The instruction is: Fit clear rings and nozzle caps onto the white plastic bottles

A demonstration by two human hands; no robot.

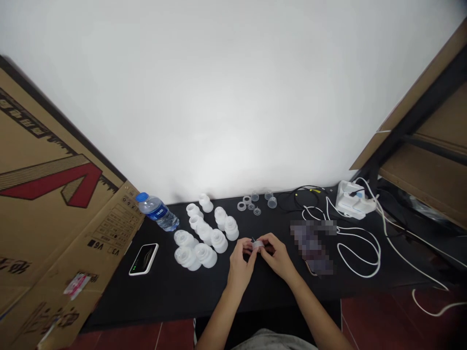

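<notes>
Here, clear plastic cup (257, 245) between fingers (248, 246)

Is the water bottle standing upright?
No, the water bottle lies on its side on the black table, with its blue cap toward the left.

Frosted plastic fittings (205, 255) — smooth; cardboard sheet (62, 194) — rough, matt.
</notes>
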